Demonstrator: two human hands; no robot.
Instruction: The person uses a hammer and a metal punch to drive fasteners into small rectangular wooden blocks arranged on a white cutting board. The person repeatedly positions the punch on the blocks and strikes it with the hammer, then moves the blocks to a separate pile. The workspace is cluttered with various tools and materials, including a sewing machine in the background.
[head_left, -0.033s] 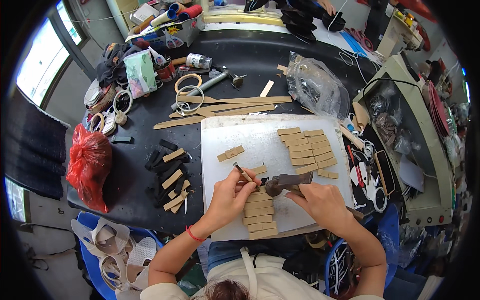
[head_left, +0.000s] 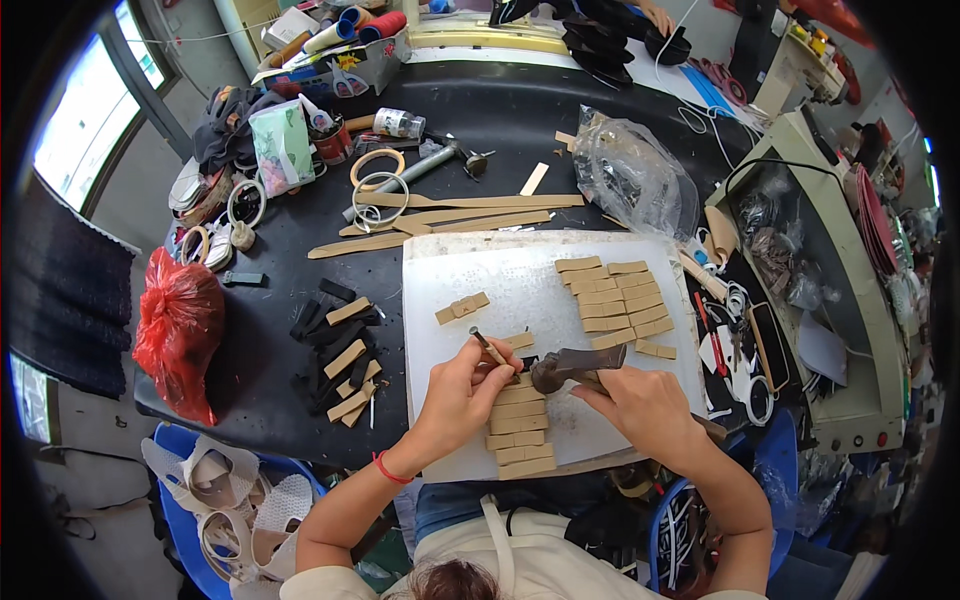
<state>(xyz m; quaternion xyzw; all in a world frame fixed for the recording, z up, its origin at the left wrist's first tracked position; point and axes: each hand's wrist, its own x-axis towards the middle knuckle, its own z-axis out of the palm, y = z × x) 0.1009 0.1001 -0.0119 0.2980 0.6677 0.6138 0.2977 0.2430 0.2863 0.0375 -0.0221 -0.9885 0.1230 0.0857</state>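
My left hand (head_left: 455, 395) pinches a slim metal punch (head_left: 487, 344), which leans over the top of a column of short tan strips (head_left: 519, 438). A hammer (head_left: 585, 362) is gripped in my right hand (head_left: 648, 408), its dark head just right of the punch's lower end and apart from it. Fingers partly hide the punch tip and the strip under it. All this happens on a white board (head_left: 590, 440). More tan strips (head_left: 620, 308) lie in rows at the board's upper right. A small group of tan pieces (head_left: 462, 308) rests at its upper left.
Left of the board, black and tan strips (head_left: 335, 345) lie in a loose pile near a red plastic bag (head_left: 180, 335). Long tan bands (head_left: 450, 215), rings and another hammer (head_left: 415, 172) are behind the board. A clear plastic bag (head_left: 635, 175) sits at the back right.
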